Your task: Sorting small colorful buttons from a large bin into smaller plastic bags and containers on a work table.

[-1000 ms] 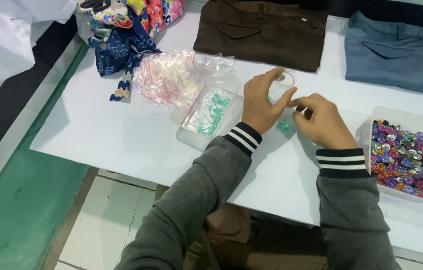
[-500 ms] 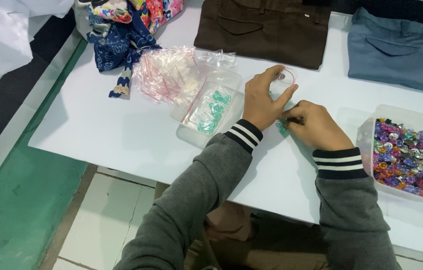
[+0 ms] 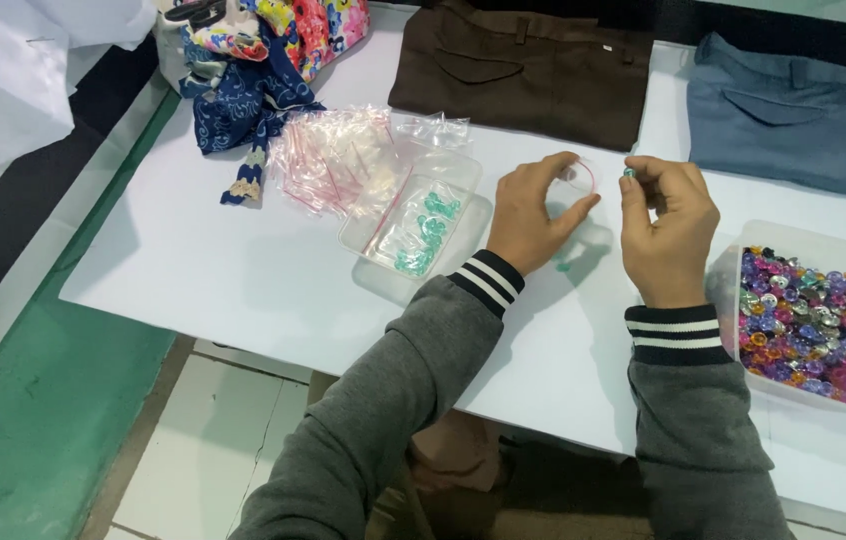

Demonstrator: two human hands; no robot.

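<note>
Bagging step, I judge: my left hand (image 3: 533, 215) pinches a small clear zip bag with a red seal (image 3: 577, 182) above the white bench (image 3: 243, 270); right hand (image 3: 665, 225) grips a small teal button (image 3: 629, 172) beside it. Next I'd need the bag's mouth open.

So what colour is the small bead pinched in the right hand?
Teal green: the bead sits at the right hand fingertips, clearest in the head view.

Counter (image 3: 193, 290): bag pile (image 3: 338, 160) left of bead tray (image 3: 413, 225); hands (image 3: 533, 215) centre, holding what may be a small bag (image 3: 578, 180); bead box (image 3: 808, 315) right; trousers (image 3: 528, 65) behind.
</note>
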